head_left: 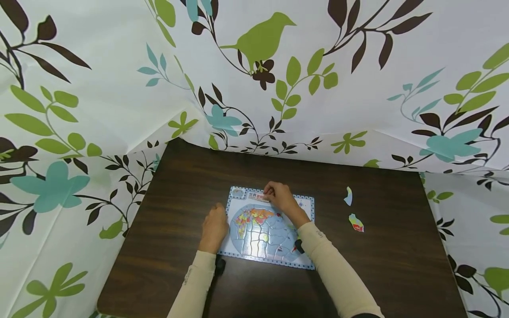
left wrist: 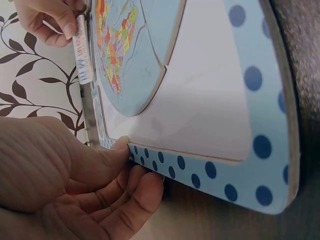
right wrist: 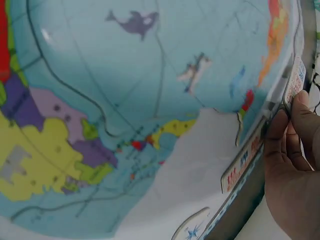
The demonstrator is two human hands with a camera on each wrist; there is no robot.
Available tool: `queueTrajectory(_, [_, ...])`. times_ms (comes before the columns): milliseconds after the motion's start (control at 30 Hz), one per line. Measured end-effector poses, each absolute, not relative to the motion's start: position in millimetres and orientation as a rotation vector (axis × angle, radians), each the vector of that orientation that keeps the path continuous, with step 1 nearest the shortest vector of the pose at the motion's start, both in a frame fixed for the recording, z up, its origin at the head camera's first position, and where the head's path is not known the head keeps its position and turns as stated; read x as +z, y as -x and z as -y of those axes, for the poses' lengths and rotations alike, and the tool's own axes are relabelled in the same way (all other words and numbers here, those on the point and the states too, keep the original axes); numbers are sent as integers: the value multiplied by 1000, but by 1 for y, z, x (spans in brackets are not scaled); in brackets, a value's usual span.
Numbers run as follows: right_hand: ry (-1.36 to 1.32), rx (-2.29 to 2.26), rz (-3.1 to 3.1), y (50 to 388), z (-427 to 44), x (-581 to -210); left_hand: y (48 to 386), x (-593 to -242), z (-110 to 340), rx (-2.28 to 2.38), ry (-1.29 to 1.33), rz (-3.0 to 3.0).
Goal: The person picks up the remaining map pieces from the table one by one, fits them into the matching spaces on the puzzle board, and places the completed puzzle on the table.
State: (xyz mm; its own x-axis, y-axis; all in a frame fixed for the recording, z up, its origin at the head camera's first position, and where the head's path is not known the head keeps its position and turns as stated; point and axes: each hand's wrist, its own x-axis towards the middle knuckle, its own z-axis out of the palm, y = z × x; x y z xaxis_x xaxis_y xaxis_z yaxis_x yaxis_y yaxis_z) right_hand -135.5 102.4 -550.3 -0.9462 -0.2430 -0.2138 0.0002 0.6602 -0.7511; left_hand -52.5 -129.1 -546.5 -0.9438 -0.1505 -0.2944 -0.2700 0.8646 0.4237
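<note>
1. With the puzzle board point(head_left: 274, 264) as the clock's centre, my cream left sleeve point(head_left: 195, 282) comes in from about eight o'clock, my right sleeve point(head_left: 338, 274) from about four.
2. At nine o'clock my left hand point(head_left: 214, 227) grips the board's edge, thumb above, curled fingers below.
3. At twelve o'clock, by the far edge, my right hand point(head_left: 280, 198) is nearly closed, thumb and finger pinching a lettered strip point(left wrist: 83, 55).
4. Dark wood on the surface point(head_left: 397, 247) borders the board, wider toward three o'clock than nine; two loose pieces lie there well apart from it, a pale-blue piece point(head_left: 348, 196) past two, a multicoloured piece point(head_left: 356, 223) at three.
5. The board is flat, rectangular, rimmed in blue dots; its glossy round map point(head_left: 260, 236) shows curved seams.
6. Beyond twelve, creased white wall covering point(head_left: 358, 97) carries leaves and a green bird point(head_left: 260, 39).
</note>
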Motion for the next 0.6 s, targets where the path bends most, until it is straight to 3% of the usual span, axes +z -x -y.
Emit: queueTrajectory(600, [258,-728,-2903,120,-88,-550,51,-552,131,689,306,-2796])
